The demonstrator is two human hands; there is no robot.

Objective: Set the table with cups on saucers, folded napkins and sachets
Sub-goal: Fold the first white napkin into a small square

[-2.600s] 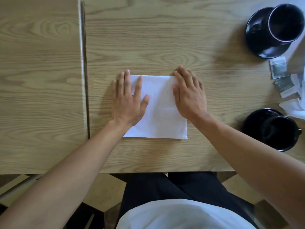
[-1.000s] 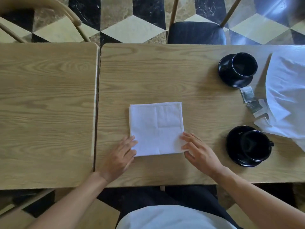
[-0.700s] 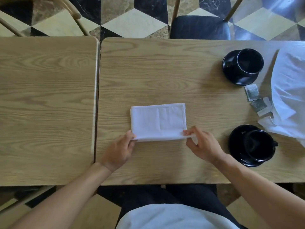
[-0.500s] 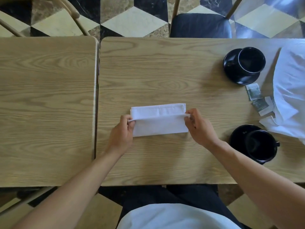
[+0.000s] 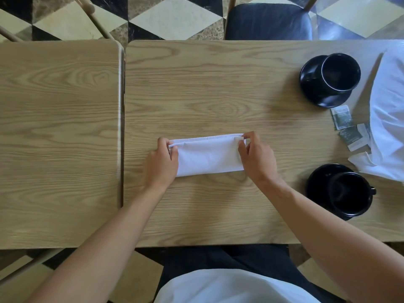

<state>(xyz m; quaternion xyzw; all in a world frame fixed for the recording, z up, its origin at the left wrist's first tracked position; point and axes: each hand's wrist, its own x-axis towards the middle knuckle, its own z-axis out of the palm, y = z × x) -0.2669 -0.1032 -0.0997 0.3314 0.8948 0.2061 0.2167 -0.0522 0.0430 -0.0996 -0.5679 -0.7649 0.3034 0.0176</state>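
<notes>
Fingers [image 5: 169,147] of left hand [image 5: 160,166] pinched on the far left corner of white napkin [image 5: 208,156]; right hand [image 5: 258,159] pinched likewise on the far right corner, thumb and forefinger closed on the cloth edge. Napkin folded into a long narrow band, lying flat near the middle of the right-hand worktop [image 5: 207,88], upper layer brought up almost level with the far edge, a thin strip of the lower layer showing beyond it. Both forearms bare, reaching in from the near edge.

To the right, well apart from the napkin: far black cup [image 5: 340,72] standing on black saucer [image 5: 312,90]; near black cup [image 5: 349,194] on its own saucer [image 5: 317,182], handle pointing right. Between the two settings, two sachets [image 5: 342,117], [image 5: 355,136], flat on the wood, the nearer one touching a heap of loose white cloth [image 5: 388,110] at the right edge.

Second worktop [image 5: 59,138] butted against the left side, narrow seam between. Dark chair seat [image 5: 267,20] beyond the far edge; chequered floor [image 5: 175,17] around.
</notes>
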